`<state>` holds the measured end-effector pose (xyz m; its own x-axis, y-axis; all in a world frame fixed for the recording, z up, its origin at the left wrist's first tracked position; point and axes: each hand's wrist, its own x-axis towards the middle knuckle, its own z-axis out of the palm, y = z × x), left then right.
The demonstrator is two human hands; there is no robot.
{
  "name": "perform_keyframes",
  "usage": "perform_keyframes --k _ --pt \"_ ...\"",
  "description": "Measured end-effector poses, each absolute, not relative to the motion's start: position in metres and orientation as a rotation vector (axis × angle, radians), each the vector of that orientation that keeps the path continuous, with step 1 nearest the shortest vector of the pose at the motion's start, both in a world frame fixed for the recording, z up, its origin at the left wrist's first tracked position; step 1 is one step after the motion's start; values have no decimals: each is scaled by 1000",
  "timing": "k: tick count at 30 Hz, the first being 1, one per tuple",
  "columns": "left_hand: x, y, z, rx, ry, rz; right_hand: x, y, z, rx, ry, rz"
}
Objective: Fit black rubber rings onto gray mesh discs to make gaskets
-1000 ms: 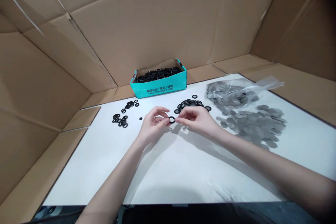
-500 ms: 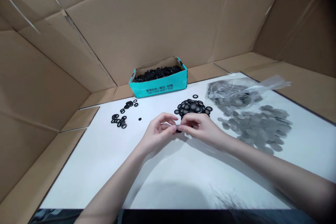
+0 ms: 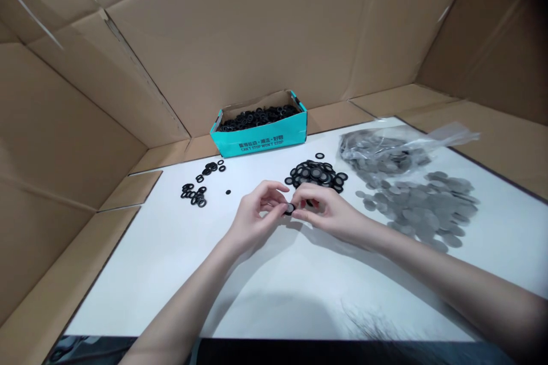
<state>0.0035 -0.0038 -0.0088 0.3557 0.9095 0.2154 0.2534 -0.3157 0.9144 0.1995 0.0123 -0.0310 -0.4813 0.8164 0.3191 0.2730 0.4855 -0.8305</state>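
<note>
Between my two hands, just above the white table, is a black ring with a grey disc [image 3: 289, 209] set in its middle. My left hand [image 3: 262, 211] pinches its left edge between thumb and fingers. The curled fingers and thumb of my right hand [image 3: 321, 205] meet its right edge. Something dark shows under the right fingers, too hidden to make out. Right behind my hands lies a pile of black rings with grey centres [image 3: 317, 172], partly covered by the right hand.
Loose grey discs [image 3: 422, 211] spread on the right, below a clear plastic bag [image 3: 381, 151] of more discs. At the back stands a turquoise box [image 3: 261, 140] of black rings. Loose black rings [image 3: 194, 195] and a small black disc [image 3: 228, 192] lie left. Cardboard walls [image 3: 274, 28] surround the table.
My right thumb has shifted off the face of the ring to its edge, so the grey disc inside shows more. The left hand keeps its pinch. The view has tilted slightly.
</note>
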Motion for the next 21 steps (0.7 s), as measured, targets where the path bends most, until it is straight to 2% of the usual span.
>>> perform_keyframes --k 7,21 --pt "1 -4 -16 2219 976 1014 201 14 -33 -888 -1992 923" --pt "-1 -4 -10 2349 924 855 203 13 -28 -856 -2008 967"
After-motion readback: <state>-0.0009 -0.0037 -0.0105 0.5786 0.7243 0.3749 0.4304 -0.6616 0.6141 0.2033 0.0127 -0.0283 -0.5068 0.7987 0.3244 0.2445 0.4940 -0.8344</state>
